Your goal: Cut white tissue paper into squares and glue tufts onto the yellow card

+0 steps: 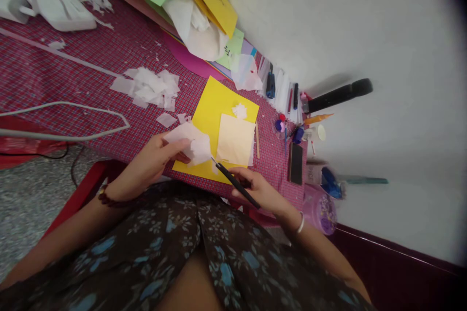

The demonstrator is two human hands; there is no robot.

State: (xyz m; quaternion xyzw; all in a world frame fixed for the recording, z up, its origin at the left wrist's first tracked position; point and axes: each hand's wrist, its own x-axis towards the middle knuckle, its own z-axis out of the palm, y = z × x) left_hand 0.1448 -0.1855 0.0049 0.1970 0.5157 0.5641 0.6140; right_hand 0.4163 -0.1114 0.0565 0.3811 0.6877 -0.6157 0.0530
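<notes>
The fingers of the left hand (162, 153) are pinched together on a piece of thin white paper (197, 143), held over the lower left part of a yellow sheet (207, 107). The fingers of the right hand (260, 189) are closed round a slim black tool (237, 184), its pale tip right at the paper's edge; whether they touch, I cannot tell. This piece looks mid-work. On the yellow sheet, a cream square (236, 140) lies flat and looks bare, while a ruffled white tuft (240, 111) just beyond it seems already shaped. A wooden stick (257, 138) lies beside the square. Farther left on the surface (270, 155), a heap of white pieces (151, 85) looks separated but unshaped, so plenty seems left.
</notes>
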